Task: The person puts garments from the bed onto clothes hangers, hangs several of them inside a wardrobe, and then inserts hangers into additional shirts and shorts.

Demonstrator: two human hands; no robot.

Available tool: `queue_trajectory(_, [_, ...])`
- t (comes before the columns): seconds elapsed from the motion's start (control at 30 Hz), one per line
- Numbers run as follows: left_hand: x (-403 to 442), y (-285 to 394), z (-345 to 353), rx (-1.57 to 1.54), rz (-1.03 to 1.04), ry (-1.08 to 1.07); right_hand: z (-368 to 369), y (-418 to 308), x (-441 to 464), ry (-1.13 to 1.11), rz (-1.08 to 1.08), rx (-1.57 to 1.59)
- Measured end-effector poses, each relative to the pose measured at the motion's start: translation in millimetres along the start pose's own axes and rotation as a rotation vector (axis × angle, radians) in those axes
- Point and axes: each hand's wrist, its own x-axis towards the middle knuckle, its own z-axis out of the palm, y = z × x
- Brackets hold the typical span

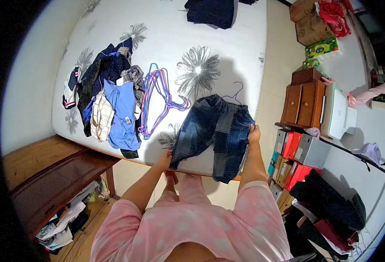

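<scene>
Patchwork denim jeans (229, 126) lie spread on the near edge of the mattress, waistband away from me, one leg hanging over the edge. A purple hanger (235, 95) pokes its hook out past the waistband; the rest of it is hidden by the denim. My left hand (167, 158) is closed on the hem of the left-side leg. At the right side, just below the waistband, my right hand (254, 132) grips the denim. Left of the jeans lies a bunch of purple, pink and blue hangers (159, 105).
A heap of clothes, with a blue shirt (122, 113) on top, covers the mattress's left part. Dark folded clothes (210, 13) lie at the far end. A wooden bench (61, 170) stands at left; a wooden cabinet (299, 102) and file boxes (310, 150) line the right.
</scene>
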Motion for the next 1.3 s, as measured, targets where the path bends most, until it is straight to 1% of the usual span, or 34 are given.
queue_trajectory(0.03, [2,-6,0,0.019,-0.031,-0.008,2,0,3,-0.050,0.088,-0.046])
queue_trajectory(0.13, [2,-11,-1,-0.123,-0.033,-0.022,6,-14,-1,0.064,0.122,-0.201])
queue_trajectory(0.17, [1,-8,-2,-0.069,-0.047,0.003,4,-25,-5,0.115,0.081,-0.221])
queue_trajectory(0.23, [-11,27,-9,0.042,-0.072,0.061,-3,-54,-18,0.215,-0.010,-0.252])
queue_trajectory(0.33, [-24,71,-17,0.128,-0.026,0.183,8,-72,-17,0.297,-0.349,-0.017])
queue_trajectory(0.43, [-24,101,-29,-0.137,0.008,0.176,42,-93,-14,0.113,-0.401,0.234])
queue_trajectory(0.47, [-24,109,-33,-0.131,0.014,0.197,62,-99,-17,-0.067,-0.307,0.490])
queue_trajectory(0.5, [-23,116,-38,-0.125,0.019,0.218,92,-96,-12,-0.093,-0.367,0.428])
queue_trajectory(0.53, [-24,122,-42,-0.119,0.022,0.239,94,-121,-26,-0.319,-0.181,0.564])
queue_trajectory(0.57, [-25,129,-46,-0.199,0.005,0.235,94,-146,-40,-0.408,-0.152,0.568])
queue_trajectory(0.63, [-29,137,-53,-0.360,-0.031,0.234,118,-167,-47,-0.620,-0.077,0.590])
queue_trajectory(0.73, [-35,131,-58,-0.459,-0.032,0.203,152,-189,-60,-0.692,0.004,0.630])
queue_trajectory(0.83, [-46,129,-63,-0.534,-0.077,0.217,180,-202,-67,-0.704,0.095,0.605])
queue_trajectory(0.87, [-41,114,-62,-0.540,-0.121,0.202,186,-205,-69,-0.714,0.110,0.610])
queue_trajectory(0.97, [-57,125,-66,-0.526,-0.134,0.251,197,-215,-78,-0.675,0.108,0.608])
queue_trajectory(1.07, [-58,107,-69,-0.542,-0.154,0.219,204,-219,-83,-0.777,0.134,0.661])
queue_trajectory(1.17, [-64,112,-77,-0.583,-0.158,0.225,178,-238,-100,-0.805,0.074,0.831])
queue_trajectory(1.27, [-65,111,-92,-0.591,-0.116,0.181,143,-249,-114,-0.809,-0.082,0.890])
queue_trajectory(1.3, [-64,111,-97,-0.608,-0.097,0.217,134,-250,-116,-0.781,-0.117,0.884])
